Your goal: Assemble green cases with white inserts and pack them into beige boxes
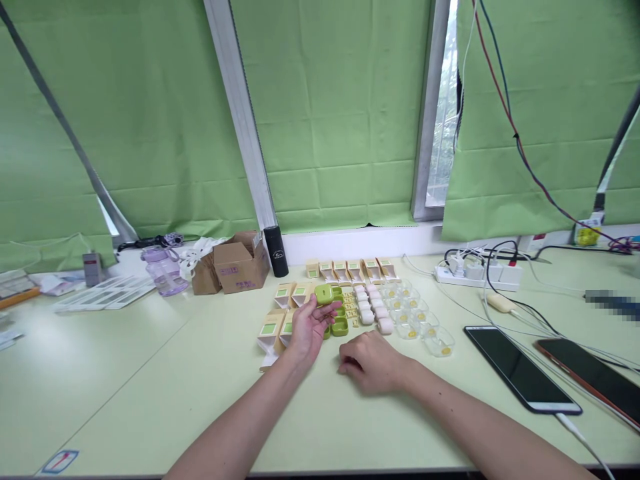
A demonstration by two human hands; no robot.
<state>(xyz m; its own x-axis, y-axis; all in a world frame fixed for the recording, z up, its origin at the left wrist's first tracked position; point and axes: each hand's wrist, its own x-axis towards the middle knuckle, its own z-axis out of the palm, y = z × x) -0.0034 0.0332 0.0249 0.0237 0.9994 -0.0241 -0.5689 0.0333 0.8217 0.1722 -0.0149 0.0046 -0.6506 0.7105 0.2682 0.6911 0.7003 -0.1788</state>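
Observation:
My left hand is shut on a small green square case, gripped between thumb and fingers above the table. Below it stand rows of open green cases, partly hidden by the hand. My right hand rests on the table as a loose fist, and I see nothing in it. Beyond that fist are small yellow pieces, white rounded blocks and pinkish rounded blocks. Clear cups with yellow dots lie to the right. Open cardboard boxes with green labels flank my left hand.
More small open boxes line the back, near a black bottle and a brown carton. A purple jug stands left. At right are a power strip, cables and two phones, one a black-screened phone.

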